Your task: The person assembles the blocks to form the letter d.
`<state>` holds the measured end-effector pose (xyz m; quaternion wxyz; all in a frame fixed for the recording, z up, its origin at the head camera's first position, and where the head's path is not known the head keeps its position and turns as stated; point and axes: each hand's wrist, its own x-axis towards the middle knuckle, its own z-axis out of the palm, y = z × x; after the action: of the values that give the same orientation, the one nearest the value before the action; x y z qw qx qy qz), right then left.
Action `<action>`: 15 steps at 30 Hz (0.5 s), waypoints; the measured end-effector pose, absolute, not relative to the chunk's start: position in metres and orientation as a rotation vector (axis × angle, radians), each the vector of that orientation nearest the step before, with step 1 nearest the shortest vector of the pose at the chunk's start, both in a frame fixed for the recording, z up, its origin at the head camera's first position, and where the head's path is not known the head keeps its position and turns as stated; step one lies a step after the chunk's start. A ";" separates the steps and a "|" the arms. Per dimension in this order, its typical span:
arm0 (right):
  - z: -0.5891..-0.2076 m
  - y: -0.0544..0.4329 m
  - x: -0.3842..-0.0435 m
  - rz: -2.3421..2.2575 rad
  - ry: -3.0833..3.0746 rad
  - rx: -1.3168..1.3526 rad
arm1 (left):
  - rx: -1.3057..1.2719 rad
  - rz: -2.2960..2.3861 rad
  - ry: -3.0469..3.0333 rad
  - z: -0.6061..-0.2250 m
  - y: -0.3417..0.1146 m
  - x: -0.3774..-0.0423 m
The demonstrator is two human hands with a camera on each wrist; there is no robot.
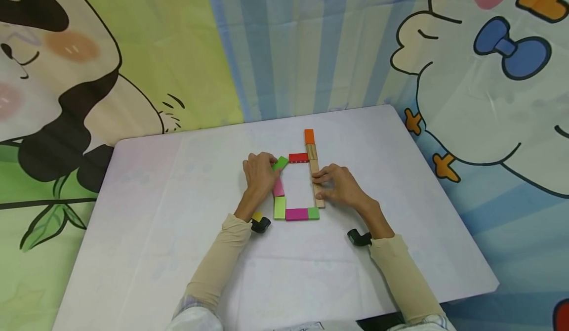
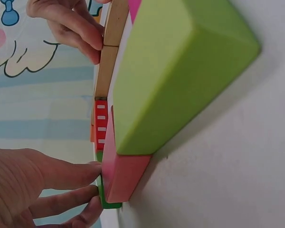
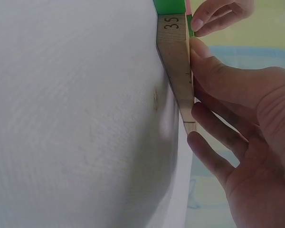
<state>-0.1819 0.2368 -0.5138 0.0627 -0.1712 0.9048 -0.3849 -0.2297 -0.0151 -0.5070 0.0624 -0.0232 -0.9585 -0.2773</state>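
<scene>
Coloured and plain wooden blocks lie end to end on the white table, forming a rough rectangle. At its upper left corner my left hand (image 1: 261,174) pinches a slanted green block (image 1: 281,163). A pink block (image 1: 278,187) and a light green block (image 1: 279,208) line that side. My right hand (image 1: 340,185) rests thumb and fingers along the plain wooden blocks (image 1: 314,170) on the right side; one is marked 35 in the right wrist view. A red block (image 1: 298,158) with white marks spans the top. A magenta block (image 1: 297,214) and a green block (image 1: 313,213) form the bottom.
An orange block (image 1: 309,136) ends the wooden row at the far side. Beside the left wrist a yellow piece (image 1: 257,216) shows partly. The white table (image 1: 200,212) backs onto cartoon-printed cloth (image 1: 293,49). A black wrist camera (image 1: 359,237) is near the right sleeve.
</scene>
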 end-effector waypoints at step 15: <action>-0.515 0.236 -0.182 -1.159 2.739 -0.515 | -0.078 -0.838 -2.940 -0.507 -0.020 -0.234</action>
<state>-0.1824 0.2358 -0.5145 0.0616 -0.1703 0.9057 -0.3833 -0.2342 -0.0196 -0.5066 0.0417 -0.0256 -0.9606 -0.2738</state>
